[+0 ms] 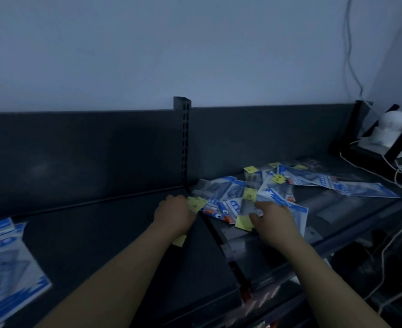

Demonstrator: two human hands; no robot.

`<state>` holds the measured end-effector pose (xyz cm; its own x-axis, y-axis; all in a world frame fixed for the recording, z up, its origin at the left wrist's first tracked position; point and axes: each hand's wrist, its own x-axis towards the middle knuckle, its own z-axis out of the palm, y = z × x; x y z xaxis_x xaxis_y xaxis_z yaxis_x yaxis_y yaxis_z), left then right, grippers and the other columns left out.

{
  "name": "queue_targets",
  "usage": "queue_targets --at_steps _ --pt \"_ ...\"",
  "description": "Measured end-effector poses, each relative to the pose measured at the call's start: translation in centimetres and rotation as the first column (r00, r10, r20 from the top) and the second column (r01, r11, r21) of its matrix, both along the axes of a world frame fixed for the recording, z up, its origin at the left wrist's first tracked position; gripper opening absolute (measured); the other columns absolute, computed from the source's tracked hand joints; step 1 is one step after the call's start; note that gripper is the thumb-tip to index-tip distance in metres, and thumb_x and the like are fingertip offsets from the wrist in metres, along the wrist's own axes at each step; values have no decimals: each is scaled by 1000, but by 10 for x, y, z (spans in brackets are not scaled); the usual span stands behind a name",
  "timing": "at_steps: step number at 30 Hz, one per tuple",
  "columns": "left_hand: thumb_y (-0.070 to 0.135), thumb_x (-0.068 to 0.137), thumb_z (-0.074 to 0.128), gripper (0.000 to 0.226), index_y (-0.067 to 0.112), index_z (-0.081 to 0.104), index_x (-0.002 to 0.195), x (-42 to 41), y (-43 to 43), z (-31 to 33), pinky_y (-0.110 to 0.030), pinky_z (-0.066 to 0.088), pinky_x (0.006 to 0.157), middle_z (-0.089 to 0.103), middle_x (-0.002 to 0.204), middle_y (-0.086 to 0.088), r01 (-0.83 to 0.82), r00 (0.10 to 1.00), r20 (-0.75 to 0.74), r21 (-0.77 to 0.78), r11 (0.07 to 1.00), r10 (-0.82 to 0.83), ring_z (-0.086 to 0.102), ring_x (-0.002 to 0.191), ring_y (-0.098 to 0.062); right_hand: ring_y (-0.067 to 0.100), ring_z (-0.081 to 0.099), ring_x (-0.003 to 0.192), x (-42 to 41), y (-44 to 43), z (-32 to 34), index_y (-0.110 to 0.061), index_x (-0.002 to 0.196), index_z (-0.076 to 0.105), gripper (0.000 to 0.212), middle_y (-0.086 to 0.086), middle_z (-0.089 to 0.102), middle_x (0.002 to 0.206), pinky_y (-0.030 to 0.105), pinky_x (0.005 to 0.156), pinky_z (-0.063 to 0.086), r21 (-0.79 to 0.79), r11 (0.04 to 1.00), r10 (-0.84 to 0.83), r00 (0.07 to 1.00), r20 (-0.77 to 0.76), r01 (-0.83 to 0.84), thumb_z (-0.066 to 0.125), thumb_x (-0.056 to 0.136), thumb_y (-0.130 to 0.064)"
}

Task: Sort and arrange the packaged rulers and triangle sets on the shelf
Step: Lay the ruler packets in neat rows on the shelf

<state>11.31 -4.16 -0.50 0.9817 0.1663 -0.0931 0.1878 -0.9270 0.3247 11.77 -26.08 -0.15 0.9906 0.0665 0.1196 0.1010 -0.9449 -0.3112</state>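
Head view: dim, blurred shelf.
Pile: loose packets heaped centre-right of frame.
Stack: stacked packets, lower left.
Left hand: curled at pile's left edge; grip unclear.
Right hand: grips blue packet on the pile.

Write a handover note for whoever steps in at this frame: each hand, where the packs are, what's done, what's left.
Left hand: fingers curled on a yellow-tagged pack at the left edge of the pile.
Right hand: lies on the loose pile; it is unclear whether it pinches a pack.
Packs: the pile is jumbled on the right shelf section, right of the upright post. A blue stack lies on the left section.
Done: apparently only that one stack.
Left: nearly the whole pile remains to sort and line up.
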Motion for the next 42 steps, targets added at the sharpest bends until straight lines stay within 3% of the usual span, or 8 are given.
queue_targets --at_steps 6,11,21,24,31,33,38,42 --pt "38 81 69 38 11 50 99 16 -2 3 -29 46 71 56 102 -4 -85 991 -107 -89 992 76 56 89 -19 27 60 100 27 -13 -4 -7 110 62 41 11 65 106 34 84 49 70 995 -73 995 -64 77 60 87 -42" --pt "40 73 78 45 15 53 99 17 -11 5 -29 42 67 58 109 -4 -124 990 -67 -43 991 121 53 90 -18 30 46 116 44 -7 -15 -12 120 52 73 11 50 124 37 93 42 -3 996 -90 993 -79 90 64 72 -66" --pt "33 69 82 46 7 65 104 14 1 1 -28 50 71 67 103 -7 -140 987 -93 -132 981 129 64 94 -19 27 58 82 72 -17 -12 -8 83 54 17 10 56 85 27 59 38 189 978 -47 977 -207 87 63 82 -23" --pt "29 73 79 38 9 64 101 11 0 -1 -28 47 69 65 101 -4 -131 991 -42 -93 987 128 62 92 -19 18 50 62 70 -13 -6 -13 65 43 35 3 47 66 27 48 31 270 952 -84 974 -209 140 67 79 -35" --pt "19 81 69 25 11 46 75 15 -5 10 -22 38 49 50 79 1 -151 987 -63 -8 989 150 50 67 -11 29 60 101 76 -13 2 -10 95 52 35 12 62 111 30 69 43 145 974 -134 962 -237 171 74 76 -30" --pt "23 77 75 28 9 53 85 14 -6 12 -22 41 54 57 88 -3 -140 985 -99 -5 990 139 59 78 -16 31 58 108 77 -17 6 -7 107 52 40 13 59 119 31 73 44 168 968 -140 953 -269 189 74 77 -24" --pt "25 74 77 33 7 62 97 6 -1 3 -25 43 60 63 97 -6 -149 989 -40 -126 981 145 59 84 -19 30 60 102 76 -31 2 -4 109 55 44 14 60 111 32 72 46 209 957 -125 938 -323 200 74 75 -22" --pt "24 80 74 23 8 65 95 -6 -8 12 -25 45 57 67 92 -6 -94 988 68 -441 893 137 62 77 -16 22 49 60 69 -50 2 -10 66 48 30 8 51 66 26 50 33 248 955 -111 969 -220 165 62 84 -30"
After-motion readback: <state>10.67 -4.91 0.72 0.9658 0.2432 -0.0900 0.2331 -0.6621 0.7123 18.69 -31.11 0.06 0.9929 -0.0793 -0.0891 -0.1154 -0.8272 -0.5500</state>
